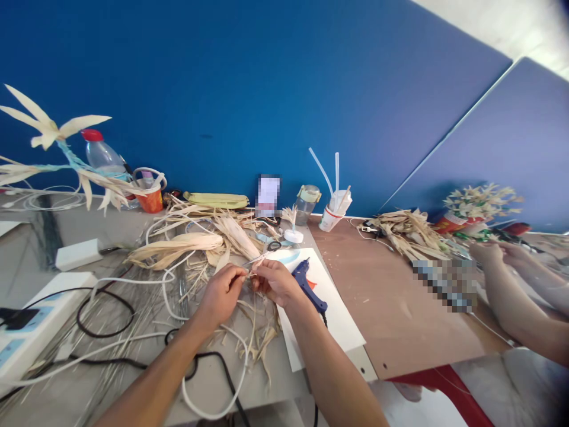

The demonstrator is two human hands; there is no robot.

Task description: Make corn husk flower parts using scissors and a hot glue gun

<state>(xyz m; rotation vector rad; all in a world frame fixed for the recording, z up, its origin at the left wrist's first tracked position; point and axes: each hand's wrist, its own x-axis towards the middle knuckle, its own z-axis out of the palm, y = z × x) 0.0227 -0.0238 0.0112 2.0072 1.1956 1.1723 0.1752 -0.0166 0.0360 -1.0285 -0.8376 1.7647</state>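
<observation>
My left hand (223,292) and my right hand (275,282) meet over the grey table, both pinched on a thin strip of dried corn husk (254,261) held between them. Loose husk pieces (255,338) lie scattered under my hands. A blue glue gun (309,284) rests on a white sheet (338,320) just right of my right hand. A larger pile of pale husks (186,246) lies behind my left hand.
White and black cables (106,314) and a power strip (31,332) cover the left. An orange cup (152,198), bottle (101,155), jar (306,203) and cup of sticks (333,213) stand by the blue wall. Another person's arms (511,296) work at the right beside husk flowers (480,201).
</observation>
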